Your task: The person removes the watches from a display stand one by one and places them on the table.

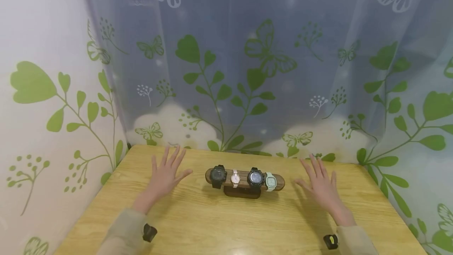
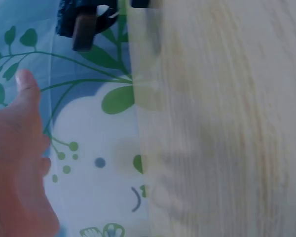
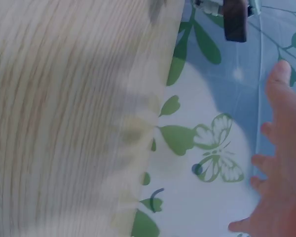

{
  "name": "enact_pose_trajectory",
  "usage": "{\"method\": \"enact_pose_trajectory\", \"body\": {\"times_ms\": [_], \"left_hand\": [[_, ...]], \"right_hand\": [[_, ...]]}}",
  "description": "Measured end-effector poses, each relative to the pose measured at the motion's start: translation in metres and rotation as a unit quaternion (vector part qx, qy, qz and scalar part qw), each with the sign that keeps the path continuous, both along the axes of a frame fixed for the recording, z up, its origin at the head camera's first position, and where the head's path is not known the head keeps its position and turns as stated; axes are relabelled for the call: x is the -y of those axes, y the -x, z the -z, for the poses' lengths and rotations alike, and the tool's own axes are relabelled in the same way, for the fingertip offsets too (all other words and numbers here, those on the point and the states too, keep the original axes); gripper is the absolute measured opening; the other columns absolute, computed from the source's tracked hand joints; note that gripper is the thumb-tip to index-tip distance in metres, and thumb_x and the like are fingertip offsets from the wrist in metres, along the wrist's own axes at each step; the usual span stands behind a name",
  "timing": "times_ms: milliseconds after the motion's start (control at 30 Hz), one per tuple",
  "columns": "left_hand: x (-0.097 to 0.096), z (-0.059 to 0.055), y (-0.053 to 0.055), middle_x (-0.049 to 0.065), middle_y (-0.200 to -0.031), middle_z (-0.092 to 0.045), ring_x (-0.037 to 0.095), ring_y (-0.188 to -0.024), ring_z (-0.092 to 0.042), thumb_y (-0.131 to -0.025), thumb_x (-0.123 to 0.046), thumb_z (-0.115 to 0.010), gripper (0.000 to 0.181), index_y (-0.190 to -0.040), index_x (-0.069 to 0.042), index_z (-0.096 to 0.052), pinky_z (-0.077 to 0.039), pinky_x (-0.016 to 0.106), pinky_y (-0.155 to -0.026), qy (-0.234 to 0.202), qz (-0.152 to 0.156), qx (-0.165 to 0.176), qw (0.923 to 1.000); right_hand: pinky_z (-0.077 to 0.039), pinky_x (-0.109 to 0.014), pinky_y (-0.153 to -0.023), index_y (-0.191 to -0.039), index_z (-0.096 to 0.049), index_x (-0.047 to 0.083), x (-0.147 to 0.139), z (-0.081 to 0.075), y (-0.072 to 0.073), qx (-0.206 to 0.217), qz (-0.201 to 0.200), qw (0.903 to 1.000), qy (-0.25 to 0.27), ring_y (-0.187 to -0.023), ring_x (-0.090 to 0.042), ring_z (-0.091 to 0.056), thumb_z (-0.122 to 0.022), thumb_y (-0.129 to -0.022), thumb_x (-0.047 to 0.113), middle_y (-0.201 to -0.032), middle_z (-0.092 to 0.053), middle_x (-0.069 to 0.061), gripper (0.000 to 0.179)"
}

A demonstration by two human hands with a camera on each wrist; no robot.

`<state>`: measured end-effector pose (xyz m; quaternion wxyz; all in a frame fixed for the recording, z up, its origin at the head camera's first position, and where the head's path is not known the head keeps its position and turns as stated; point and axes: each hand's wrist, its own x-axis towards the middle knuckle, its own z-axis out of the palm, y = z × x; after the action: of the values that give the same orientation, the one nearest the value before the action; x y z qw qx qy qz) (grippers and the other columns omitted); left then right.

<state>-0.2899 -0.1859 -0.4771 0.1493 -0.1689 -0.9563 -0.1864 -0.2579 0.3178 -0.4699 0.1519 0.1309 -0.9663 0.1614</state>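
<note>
A dark wooden watch stand (image 1: 243, 184) stands on the table with several watches strapped round its rounded bar. From left to right these are a black watch (image 1: 218, 174), a small pink watch (image 1: 235, 178), a black watch with a silvery dial (image 1: 255, 177) and a mint-green square watch (image 1: 270, 182). My left hand (image 1: 165, 178) is left of the stand, fingers spread and holding nothing. On the other side my right hand (image 1: 320, 184) is spread in the same way, its thumb toward the green watch. Both hands are apart from the stand.
The light wooden table (image 1: 212, 223) ends at a curtain (image 1: 226, 89) printed with leaves and butterflies, which also hangs along both sides. Each sleeve cuff has a small black device, one on the left wrist (image 1: 150, 232) and one on the right wrist (image 1: 331, 241).
</note>
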Motion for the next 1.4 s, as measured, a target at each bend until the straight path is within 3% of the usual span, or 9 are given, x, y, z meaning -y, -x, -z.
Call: {"method": "enact_pose_trajectory", "body": {"times_ms": [100,233,533,767,1033,1400], "left_hand": [[-0.004,-0.009,0.001,0.013,-0.167,-0.022,0.039,-0.155,-0.004,-0.102,-0.049,-0.055,0.075,-0.160,-0.009,-0.030,0.006,0.076,-0.115,-0.026,0.016,-0.014,0.9994],[-0.016,-0.018,0.002,0.013,-0.162,-0.034,0.038,-0.154,-0.014,-0.102,-0.041,-0.058,0.066,-0.156,-0.008,-0.038,0.001,0.072,-0.118,-0.068,0.055,-0.034,0.9956],[-0.044,-0.014,0.003,0.012,-0.155,-0.047,0.037,-0.150,-0.028,-0.099,-0.036,-0.064,0.059,-0.149,-0.008,-0.050,-0.013,0.072,-0.118,-0.081,0.114,-0.062,0.9882],[-0.058,-0.010,0.001,0.011,-0.151,-0.052,0.035,-0.150,-0.030,-0.099,-0.035,-0.064,0.057,-0.148,-0.009,-0.052,-0.014,0.072,-0.118,-0.074,0.136,-0.043,0.9870],[-0.066,-0.004,0.001,0.008,-0.153,-0.051,0.034,-0.150,-0.030,-0.099,-0.040,-0.064,0.058,-0.148,-0.013,-0.052,-0.015,0.069,-0.120,-0.069,0.153,-0.017,0.9856],[-0.072,0.000,0.002,0.012,-0.150,-0.053,0.039,-0.147,-0.035,-0.091,-0.038,-0.074,0.065,-0.145,-0.008,-0.055,-0.024,0.073,-0.115,-0.059,0.175,-0.012,0.9827]], "right_hand": [[-0.011,-0.084,-0.108,-0.162,-0.025,0.019,0.005,-0.005,-0.001,-0.035,-0.013,0.9993,-0.006,-0.153,-0.042,-0.014,-0.062,-0.100,0.043,-0.167,-0.019,-0.018,0.076],[-0.016,-0.080,-0.110,-0.162,-0.026,0.018,0.016,-0.005,-0.004,-0.055,-0.035,0.9978,-0.015,-0.151,-0.040,-0.022,-0.062,-0.099,0.042,-0.165,-0.026,-0.016,0.076],[-0.022,-0.077,-0.111,-0.159,-0.034,0.012,0.043,0.010,-0.012,-0.091,-0.066,0.9924,-0.049,-0.147,-0.039,-0.031,-0.074,-0.090,0.037,-0.164,-0.032,-0.011,0.083],[-0.018,-0.077,-0.113,-0.159,-0.032,0.008,0.055,0.021,-0.021,-0.069,-0.079,0.9924,-0.064,-0.148,-0.040,-0.030,-0.068,-0.091,0.047,-0.168,-0.022,-0.003,0.086],[-0.010,-0.073,-0.117,-0.161,-0.028,0.011,0.060,0.028,-0.026,-0.020,-0.073,0.9942,-0.076,-0.152,-0.036,-0.023,-0.071,-0.092,0.042,-0.169,-0.020,-0.005,0.088],[-0.013,-0.072,-0.117,-0.161,-0.027,0.010,0.062,0.031,-0.027,-0.017,-0.067,0.9951,-0.070,-0.152,-0.036,-0.025,-0.070,-0.093,0.042,-0.168,-0.020,-0.006,0.086]]}}
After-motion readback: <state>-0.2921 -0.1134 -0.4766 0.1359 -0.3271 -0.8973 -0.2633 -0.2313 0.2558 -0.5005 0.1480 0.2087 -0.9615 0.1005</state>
